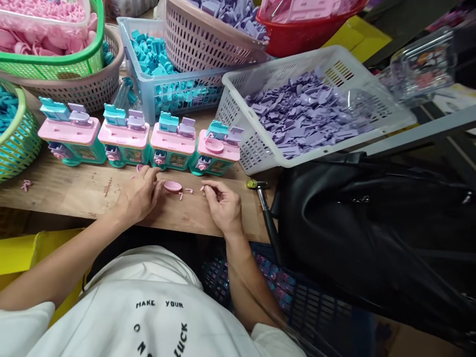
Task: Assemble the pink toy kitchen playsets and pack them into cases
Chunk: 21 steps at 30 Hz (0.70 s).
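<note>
My right hand (pixel 225 206) is closed in a pinch on a small pink piece (pixel 202 188), just above the wooden tabletop. My left hand (pixel 137 196) rests low over the table with bent fingers, thumb and forefinger apart, nothing visible between them. Beside its thumb lies a pink oval dish (pixel 173 186). Two tiny bent pink pieces, one nearer me (pixel 181 196) and one to the right (pixel 189 191), lie between my hands. Another pink part (pixel 139 168) is partly hidden behind my left hand. The rightmost toy kitchen unit (pixel 217 151) carries a pink dish on top.
Three more toy kitchen units, such as the leftmost (pixel 72 134), continue the row. A hammer (pixel 265 208) lies at the table's right, near a black bag (pixel 357 218). Behind stand a white basket (pixel 256 124) of purple parts and a blue basket (pixel 148 99) of turquoise ones.
</note>
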Motion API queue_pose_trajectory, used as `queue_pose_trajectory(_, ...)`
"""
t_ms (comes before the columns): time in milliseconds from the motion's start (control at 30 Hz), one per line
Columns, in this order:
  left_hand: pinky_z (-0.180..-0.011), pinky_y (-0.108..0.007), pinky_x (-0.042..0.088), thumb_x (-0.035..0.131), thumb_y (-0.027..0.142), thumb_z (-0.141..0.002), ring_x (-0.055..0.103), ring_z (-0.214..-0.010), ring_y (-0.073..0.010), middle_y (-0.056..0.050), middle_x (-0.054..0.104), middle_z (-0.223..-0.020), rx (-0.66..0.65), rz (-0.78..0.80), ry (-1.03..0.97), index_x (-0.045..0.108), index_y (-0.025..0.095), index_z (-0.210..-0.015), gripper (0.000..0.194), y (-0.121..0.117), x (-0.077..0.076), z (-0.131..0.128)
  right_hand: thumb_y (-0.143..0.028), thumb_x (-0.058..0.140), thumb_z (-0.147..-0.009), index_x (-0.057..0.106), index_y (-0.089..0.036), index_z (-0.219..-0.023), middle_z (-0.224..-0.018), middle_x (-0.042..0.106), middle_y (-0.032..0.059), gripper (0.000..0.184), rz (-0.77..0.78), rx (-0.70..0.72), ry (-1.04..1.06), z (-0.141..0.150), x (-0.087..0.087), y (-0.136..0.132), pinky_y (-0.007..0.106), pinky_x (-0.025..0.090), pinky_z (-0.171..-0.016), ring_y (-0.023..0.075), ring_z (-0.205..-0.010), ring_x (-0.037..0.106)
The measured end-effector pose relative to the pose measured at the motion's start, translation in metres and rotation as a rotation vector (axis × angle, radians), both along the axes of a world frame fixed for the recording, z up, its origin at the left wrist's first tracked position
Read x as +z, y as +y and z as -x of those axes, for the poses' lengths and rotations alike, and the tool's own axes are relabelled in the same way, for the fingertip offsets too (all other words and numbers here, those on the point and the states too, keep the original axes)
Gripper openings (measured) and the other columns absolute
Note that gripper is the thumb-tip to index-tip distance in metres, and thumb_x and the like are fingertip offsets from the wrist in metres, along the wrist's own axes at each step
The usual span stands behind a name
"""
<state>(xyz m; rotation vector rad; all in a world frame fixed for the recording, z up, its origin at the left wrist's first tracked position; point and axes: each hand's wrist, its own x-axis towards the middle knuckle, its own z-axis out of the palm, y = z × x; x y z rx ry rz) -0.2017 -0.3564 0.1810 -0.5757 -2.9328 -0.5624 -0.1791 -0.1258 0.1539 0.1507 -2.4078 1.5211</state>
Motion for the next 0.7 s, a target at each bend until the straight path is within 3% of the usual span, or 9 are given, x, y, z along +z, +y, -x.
queue_pose_trajectory(67,-0.071,-0.034,0.05,0.043,0.035,-0.101,0.069,-0.087,-0.0268,-0.014,0.069,-0.099,0.094,0.057,-0.077,0.06,0.011,-0.117,0.034,0.011,0.003,-0.002,-0.028,0.055,-0.094,0.073,-0.02,-0.099,-0.088,0.074,0.0051,0.02,0.02,0.04,0.033,0.002,0.002,-0.014,0.028,0.057,-0.069,0.0166,-0.076,0.07)
queue_pose_trajectory(167,-0.068,-0.033,0.046,0.049,0.039,-0.099,0.07,-0.085,-0.0275,-0.013,0.073,-0.093,0.122,0.096,-0.187,0.063,0.012,-0.105,0.032,0.025,0.006,0.0,-0.022,0.055,-0.093,0.074,-0.021,-0.096,-0.089,0.074,0.0045,0.019,-0.063,0.106,0.107,0.006,0.003,-0.032,0.028,0.057,-0.072,0.0163,-0.078,0.069)
queue_pose_trajectory(300,-0.067,-0.03,0.044,0.054,0.032,-0.094,0.07,-0.082,-0.0239,-0.009,0.074,-0.088,0.138,-0.05,-0.27,0.064,0.014,-0.105,0.024,0.033,0.008,0.005,-0.015,0.056,-0.09,0.074,-0.021,-0.097,-0.091,0.076,0.0052,0.02,-0.185,0.135,0.165,0.006,-0.001,-0.041,0.031,0.056,-0.079,0.0184,-0.084,0.069)
queue_pose_trajectory(467,-0.063,-0.03,0.041,0.056,0.025,-0.087,0.068,-0.078,-0.0224,-0.007,0.073,-0.086,0.145,-0.119,-0.273,0.063,0.016,-0.094,0.013,0.034,0.005,0.007,-0.017,0.057,-0.092,0.074,-0.022,-0.098,-0.091,0.077,0.0048,0.018,-0.188,0.117,0.143,-0.003,-0.002,-0.037,0.031,0.057,-0.08,0.0183,-0.083,0.071)
queue_pose_trajectory(600,-0.061,-0.029,0.04,0.054,0.023,-0.086,0.065,-0.072,-0.0208,-0.005,0.071,-0.08,0.153,-0.16,-0.265,0.06,0.018,-0.086,0.008,0.032,0.0,0.007,-0.03,0.061,-0.094,0.072,-0.021,-0.092,-0.087,0.075,0.0045,0.015,-0.125,0.034,0.036,-0.002,0.001,-0.025,0.027,0.056,-0.069,0.0155,-0.072,0.069)
queue_pose_trajectory(700,-0.06,-0.028,0.04,0.054,0.023,-0.085,0.063,-0.069,-0.0193,-0.004,0.07,-0.077,0.142,-0.199,-0.24,0.06,0.019,-0.085,0.007,0.029,-0.004,0.006,-0.033,0.063,-0.092,0.069,-0.021,-0.081,-0.078,0.071,0.0025,0.017,-0.236,0.006,-0.072,0.003,0.002,-0.005,0.028,0.051,-0.063,0.0146,-0.064,0.064)
